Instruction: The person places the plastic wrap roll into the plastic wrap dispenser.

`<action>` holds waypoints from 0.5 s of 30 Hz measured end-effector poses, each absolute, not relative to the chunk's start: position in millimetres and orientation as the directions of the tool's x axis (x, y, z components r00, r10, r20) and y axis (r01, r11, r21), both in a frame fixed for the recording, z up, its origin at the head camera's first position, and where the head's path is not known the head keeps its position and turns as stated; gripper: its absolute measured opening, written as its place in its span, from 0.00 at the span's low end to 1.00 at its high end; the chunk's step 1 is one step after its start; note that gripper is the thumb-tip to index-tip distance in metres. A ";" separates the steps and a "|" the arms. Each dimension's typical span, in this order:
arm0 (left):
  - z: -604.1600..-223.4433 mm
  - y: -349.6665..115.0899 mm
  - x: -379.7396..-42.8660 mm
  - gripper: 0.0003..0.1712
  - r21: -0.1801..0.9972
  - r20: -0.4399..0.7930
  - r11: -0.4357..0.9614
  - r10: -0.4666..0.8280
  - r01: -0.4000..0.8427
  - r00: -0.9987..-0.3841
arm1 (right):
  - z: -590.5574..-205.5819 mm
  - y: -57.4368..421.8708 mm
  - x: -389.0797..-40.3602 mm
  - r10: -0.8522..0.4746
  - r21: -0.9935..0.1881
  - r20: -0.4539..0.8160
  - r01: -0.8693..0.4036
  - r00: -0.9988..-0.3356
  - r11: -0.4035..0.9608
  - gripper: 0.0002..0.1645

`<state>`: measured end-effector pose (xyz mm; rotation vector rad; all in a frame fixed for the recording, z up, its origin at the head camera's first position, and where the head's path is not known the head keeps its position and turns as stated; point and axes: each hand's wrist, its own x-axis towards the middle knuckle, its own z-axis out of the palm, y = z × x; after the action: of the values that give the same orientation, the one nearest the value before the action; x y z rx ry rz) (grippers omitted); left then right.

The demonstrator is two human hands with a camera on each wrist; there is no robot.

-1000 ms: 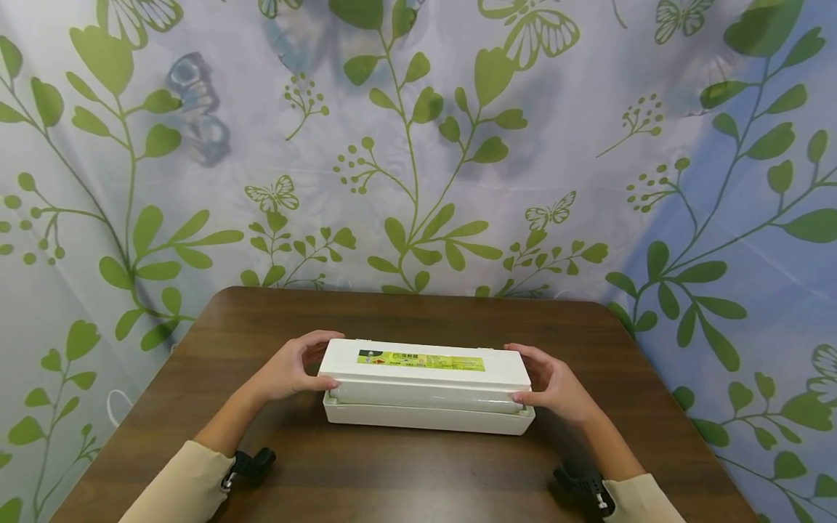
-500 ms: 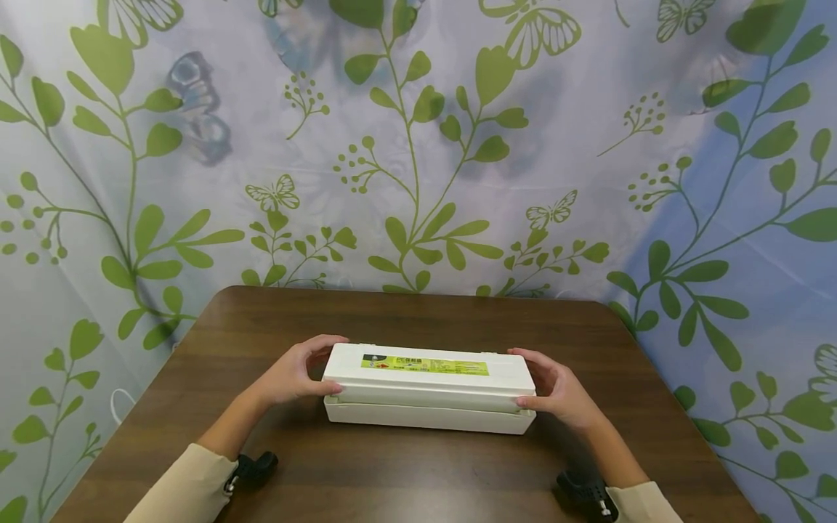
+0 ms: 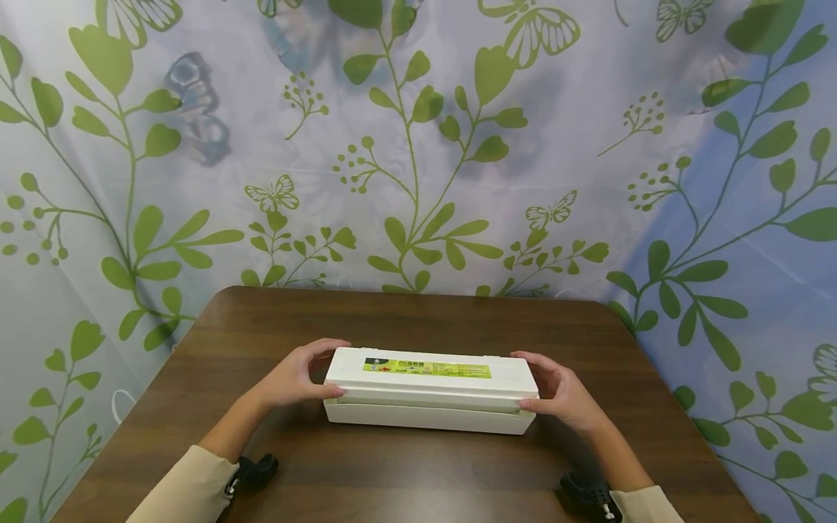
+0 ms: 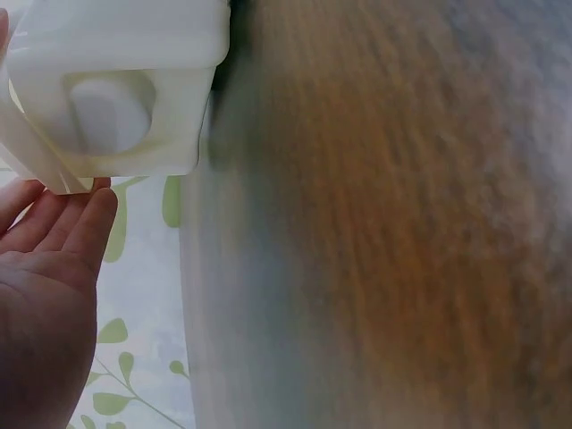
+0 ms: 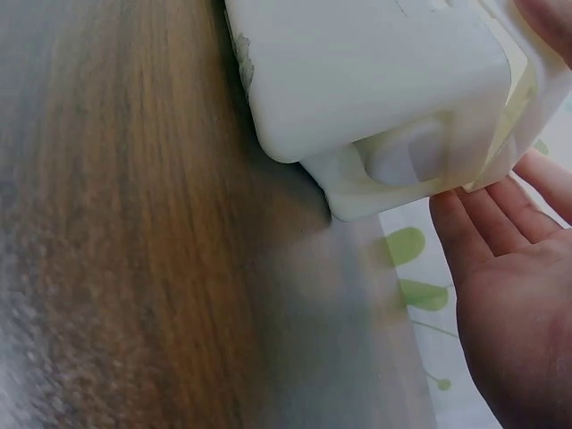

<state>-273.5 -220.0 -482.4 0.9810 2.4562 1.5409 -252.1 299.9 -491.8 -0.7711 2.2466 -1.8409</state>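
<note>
A long white cling film dispenser lies across the table, with a yellow-green label (image 3: 427, 367) on its lid (image 3: 503, 374). The lid sits low over the base (image 3: 425, 418), a thin seam showing along the front. At the left end, my left hand (image 3: 294, 376) grips the lid, thumb on its front edge and fingers behind. My right hand (image 3: 570, 396) holds the other end the same way. Both wrist views show a round roll end, the left one (image 4: 112, 116) and the right one (image 5: 409, 154), through openings in the base's end walls. The rest of the roll is hidden.
The brown wooden table (image 3: 418, 476) has rounded far corners. Behind it hangs a pale curtain (image 3: 451, 181) printed with green leaves and butterflies. A black strap mount sits on the left wrist (image 3: 255, 472) and another on the right wrist (image 3: 585, 494).
Both hands have brought the lid down and forward over the base. The film roll that showed at the front a second ago is now covered, and the gap has narrowed to a seam.
</note>
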 end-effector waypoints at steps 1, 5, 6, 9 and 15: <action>-482.4 -220.1 -273.3 0.44 0.833 0.258 0.287 0.555 0.473 -0.791 | -491.7 299.7 -251.9 -0.466 -0.946 0.212 -0.300 -0.859 0.122 0.48; -482.8 -220.8 -272.2 0.43 0.831 0.256 0.293 0.553 0.473 -0.793 | -492.3 300.2 -251.1 -0.464 -0.943 0.214 -0.306 -0.859 0.133 0.48; -482.8 -220.8 -271.8 0.43 0.830 0.257 0.294 0.553 0.474 -0.793 | -492.6 300.5 -250.9 -0.463 -0.942 0.213 -0.306 -0.860 0.136 0.48; -482.8 -220.5 -270.3 0.42 0.827 0.254 0.303 0.550 0.473 -0.796 | -494.3 302.1 -250.4 -0.469 -0.939 0.217 -0.315 -0.856 0.141 0.47; -481.8 -220.7 -267.0 0.42 0.834 0.245 0.301 0.551 0.463 -0.798 | -493.8 302.3 -246.9 -0.476 -0.941 0.203 -0.305 -0.856 0.146 0.47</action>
<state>-267.0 -220.7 -481.8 0.9624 2.4618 1.5302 -246.9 302.3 -493.8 -0.7782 2.2660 -1.8039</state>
